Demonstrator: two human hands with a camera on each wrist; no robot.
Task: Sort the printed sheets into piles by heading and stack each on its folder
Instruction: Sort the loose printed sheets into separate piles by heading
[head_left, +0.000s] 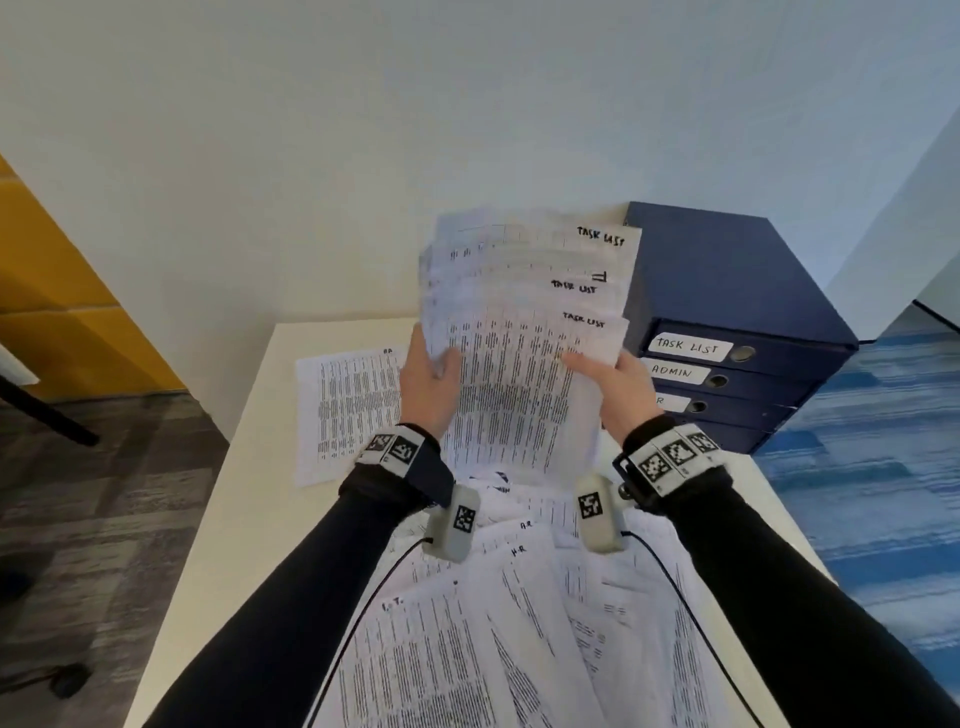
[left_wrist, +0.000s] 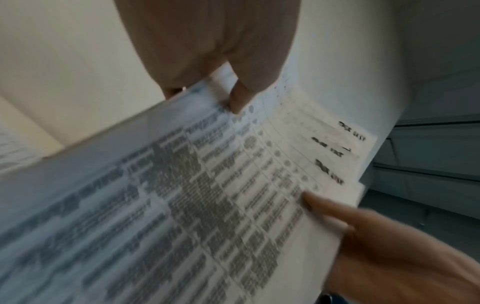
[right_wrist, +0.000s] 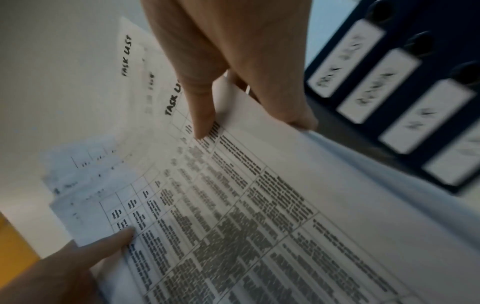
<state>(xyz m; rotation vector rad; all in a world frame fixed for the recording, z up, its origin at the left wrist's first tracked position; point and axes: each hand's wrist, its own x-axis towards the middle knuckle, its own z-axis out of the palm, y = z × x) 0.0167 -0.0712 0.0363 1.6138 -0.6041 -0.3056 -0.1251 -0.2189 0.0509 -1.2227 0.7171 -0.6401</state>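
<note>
Both hands hold up a fanned bundle of printed sheets (head_left: 524, 332) headed TASK LIST above the table. My left hand (head_left: 428, 384) grips the bundle's left edge, thumb on the front. My right hand (head_left: 618, 387) grips the right edge, thumb on the print. In the left wrist view the bundle (left_wrist: 182, 205) fills the frame below my left hand (left_wrist: 207, 61). The right wrist view shows the bundle (right_wrist: 246, 205) under my right hand (right_wrist: 233, 61). A stack of dark blue folders (head_left: 737, 312), labelled TASK LIST, ADMIN and others, stands at the right.
A single printed sheet (head_left: 348, 410) lies flat on the white table (head_left: 249, 467), left of the hands. A loose heap of mixed sheets (head_left: 493, 623) headed H.R. and I.T. covers the near table. The folder spines (right_wrist: 389, 82) are close to my right hand.
</note>
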